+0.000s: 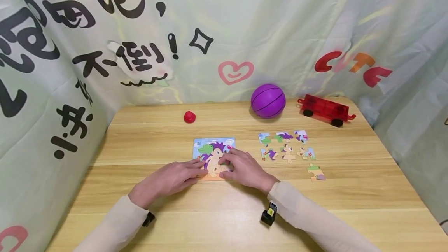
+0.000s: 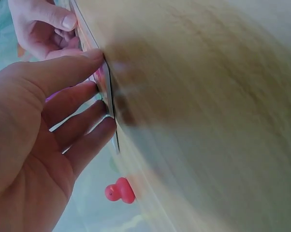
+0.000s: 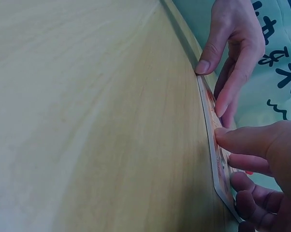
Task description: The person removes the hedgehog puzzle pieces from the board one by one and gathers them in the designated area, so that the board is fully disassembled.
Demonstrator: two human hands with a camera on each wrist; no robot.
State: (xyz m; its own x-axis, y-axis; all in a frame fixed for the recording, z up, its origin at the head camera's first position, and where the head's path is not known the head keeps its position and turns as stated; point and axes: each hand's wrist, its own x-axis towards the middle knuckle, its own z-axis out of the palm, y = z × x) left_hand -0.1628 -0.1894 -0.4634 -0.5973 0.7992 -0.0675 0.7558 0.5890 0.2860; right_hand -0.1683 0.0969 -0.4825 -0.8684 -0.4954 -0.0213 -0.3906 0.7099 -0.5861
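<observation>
A cartoon jigsaw board (image 1: 214,147) lies flat in the middle of the wooden table (image 1: 140,139). My left hand (image 1: 196,166) rests on its left part; the fingers are nearly straight, and the thumb is against the near edge. My right hand (image 1: 225,162) is arched over the lower right part, its fingertips pressing on the picture. In the left wrist view the left hand (image 2: 94,92) touches the thin board edge (image 2: 109,99). In the right wrist view the right hand (image 3: 232,159) has its thumb on the board edge (image 3: 208,118). Several loose puzzle pieces (image 1: 287,147) lie to the right.
A purple ball (image 1: 267,100) and a red toy wagon (image 1: 325,109) stand at the back right. A small red toy (image 1: 189,116) sits behind the board, and shows in the left wrist view as the red toy (image 2: 119,190). Printed cloth walls surround the table.
</observation>
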